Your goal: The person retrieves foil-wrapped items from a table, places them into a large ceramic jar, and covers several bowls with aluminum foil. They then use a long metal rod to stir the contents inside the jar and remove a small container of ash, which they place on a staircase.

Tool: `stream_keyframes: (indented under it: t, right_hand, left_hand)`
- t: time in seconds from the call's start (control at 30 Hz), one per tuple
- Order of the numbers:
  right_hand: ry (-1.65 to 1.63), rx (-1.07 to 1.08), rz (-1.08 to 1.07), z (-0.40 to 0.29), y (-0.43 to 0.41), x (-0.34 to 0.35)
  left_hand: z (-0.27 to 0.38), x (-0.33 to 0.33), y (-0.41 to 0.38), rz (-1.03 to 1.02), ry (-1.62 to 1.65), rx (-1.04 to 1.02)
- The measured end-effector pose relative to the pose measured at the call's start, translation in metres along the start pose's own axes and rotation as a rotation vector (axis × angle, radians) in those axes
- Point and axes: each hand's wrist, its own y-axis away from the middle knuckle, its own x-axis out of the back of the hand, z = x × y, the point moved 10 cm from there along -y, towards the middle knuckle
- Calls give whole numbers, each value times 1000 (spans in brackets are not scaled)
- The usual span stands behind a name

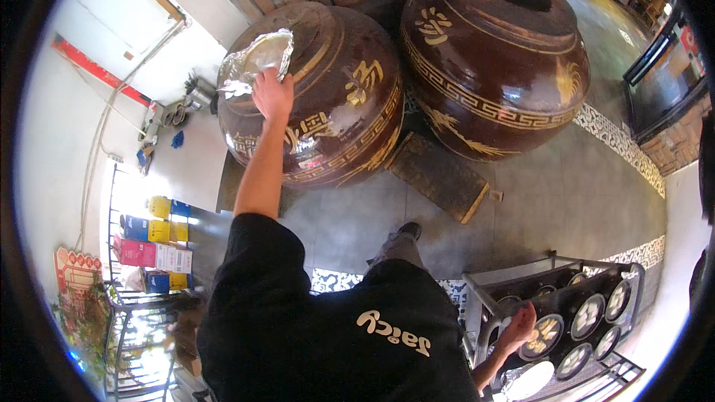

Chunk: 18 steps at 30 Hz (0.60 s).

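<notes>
My left hand (272,92) grips the edge of a foil-wrapped lid (258,58) over the top of a large brown glazed jar (341,139) with gold characters. The lid looks tilted, and the jar's mouth cannot be made out behind it. Down at the right, my right hand (519,326) is beside a round black pot (540,338) holding pale pieces. Its fingers look curled; whether they grip anything is unclear. Below that wrist lies another foil-edged, whitish oval piece (528,382).
A second brown jar (491,84) with an open top stands at the right. A dark wooden step (438,176) lies on the floor before the jars. At right, a metal rack (480,290) carries several pots. Several cartons (159,237) are stacked at left.
</notes>
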Motion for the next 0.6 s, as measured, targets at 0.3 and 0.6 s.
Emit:
stream_keyframes:
  t: [0.3, 0.6]
  right_hand:
    - [-40, 56, -139, -132, -47, -93]
    - [-6, 102, -206, -133, -51, -118]
  left_hand:
    - [-64, -56, -105, -69, -24, -108]
    - [-91, -55, -115, -155, 230, -257]
